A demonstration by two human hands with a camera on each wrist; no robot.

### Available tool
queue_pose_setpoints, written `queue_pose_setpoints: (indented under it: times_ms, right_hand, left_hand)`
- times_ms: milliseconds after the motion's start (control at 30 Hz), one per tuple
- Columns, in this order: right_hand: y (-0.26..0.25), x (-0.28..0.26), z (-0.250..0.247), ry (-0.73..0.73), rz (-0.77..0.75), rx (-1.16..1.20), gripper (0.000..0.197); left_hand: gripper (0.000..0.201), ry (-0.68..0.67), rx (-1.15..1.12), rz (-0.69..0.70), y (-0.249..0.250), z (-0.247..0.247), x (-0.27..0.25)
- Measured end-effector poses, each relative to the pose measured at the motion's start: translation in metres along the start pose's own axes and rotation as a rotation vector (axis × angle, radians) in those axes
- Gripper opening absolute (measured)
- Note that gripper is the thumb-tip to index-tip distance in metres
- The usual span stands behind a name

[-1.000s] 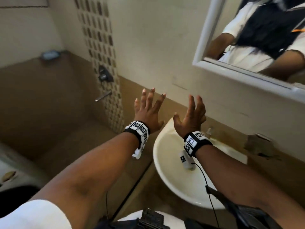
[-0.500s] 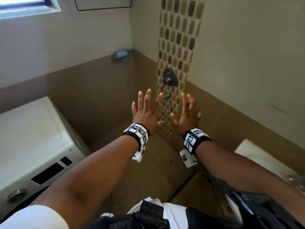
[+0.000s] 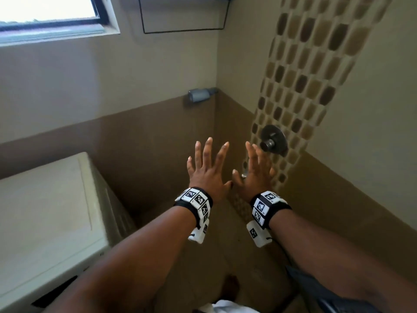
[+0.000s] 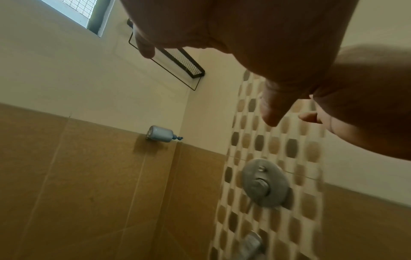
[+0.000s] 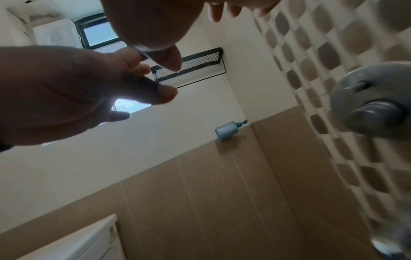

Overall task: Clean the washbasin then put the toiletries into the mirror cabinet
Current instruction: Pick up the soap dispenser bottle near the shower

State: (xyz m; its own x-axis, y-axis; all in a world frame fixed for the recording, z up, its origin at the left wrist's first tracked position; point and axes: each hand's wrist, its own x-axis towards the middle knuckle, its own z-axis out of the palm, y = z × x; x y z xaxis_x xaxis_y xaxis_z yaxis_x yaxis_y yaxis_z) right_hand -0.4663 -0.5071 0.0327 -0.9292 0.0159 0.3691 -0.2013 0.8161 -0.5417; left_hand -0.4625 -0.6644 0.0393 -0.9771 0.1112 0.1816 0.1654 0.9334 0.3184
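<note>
Left hand [image 3: 208, 171] and right hand [image 3: 257, 175] raised (fingers spread, holding nothing)

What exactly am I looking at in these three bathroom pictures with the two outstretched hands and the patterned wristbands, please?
There is no machine: a person wears one camera on the head and one on each wrist. The head view looks down along both arms. The left hand and the right hand are raised with fingers spread and hold nothing. The black-and-white bands on the wrists carry the wrist cameras. Each wrist view looks up past its own palm, so the hands appear as big dark shapes. Ahead is a tiled corner with a round metal shower valve, a blue pump bottle on the wall ledge, a black mesh shelf above it and a window. At the left stands a white appliance. The washbasin is not in view.
</note>
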Motion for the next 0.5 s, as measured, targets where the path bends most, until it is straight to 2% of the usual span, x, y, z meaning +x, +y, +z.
queue_pose_setpoints:
  times_ms: [167,333,400,500]
  right_hand:
    - [0.01,0.111,0.051,0.048,-0.037,0.103,0.088]
    - [0.017,0.198,0.107,-0.013,-0.075,0.11,0.088]
    - [0.015,0.223,0.128,-0.055,-0.066,0.091,0.082]
    - [0.015,0.276,0.169,-0.115,-0.052,0.025,0.049]
  left_hand:
    - [0.12,-0.025,0.01,-0.087,-0.041,0.01,0.103]
    - [0.112,-0.031,-0.009,-0.182,-0.083,0.023,0.18]
    - [0.092,-0.029,-0.033,-0.2,-0.104,0.029,0.207]
    - [0.035,0.066,-0.039,-0.085,-0.144,0.039,0.265]
